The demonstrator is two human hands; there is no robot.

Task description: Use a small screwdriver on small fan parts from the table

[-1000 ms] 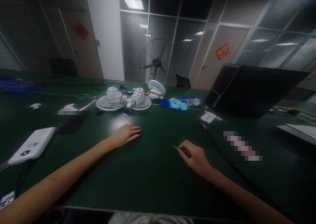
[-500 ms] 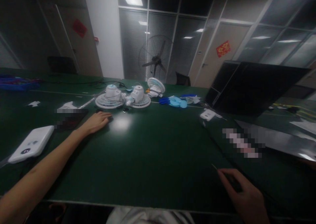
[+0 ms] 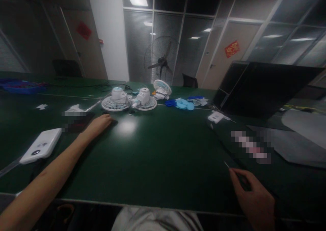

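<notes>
My left hand [image 3: 102, 123] rests on the green table, in front of the white fans. Its fingers are curled downward, and a small dark thing [image 3: 115, 123] shows at the fingertips, too dim to name. In the lower right, my right hand [image 3: 251, 190] pinches a thin, pale stick [image 3: 226, 164] between thumb and index finger, its tip pointing up and left above the table. Two white fan heads [image 3: 115, 103] [image 3: 145, 102] lie face down beyond my left hand, and a third fan [image 3: 161, 89] sits tilted behind them.
Left of my forearm lies a white device [image 3: 47, 141] with a round dark spot. Blue fan blades [image 3: 183, 104] and a small white part [image 3: 216, 117] lie across the table. A black computer case [image 3: 257, 88] stands at right, near a grey sheet [image 3: 297, 146] and a white sheet [image 3: 305, 122].
My left fingers, flatter before, are now curled more. My right hand has shifted slightly up and right with the stick. A rounded white sheet now shows over the grey one.
</notes>
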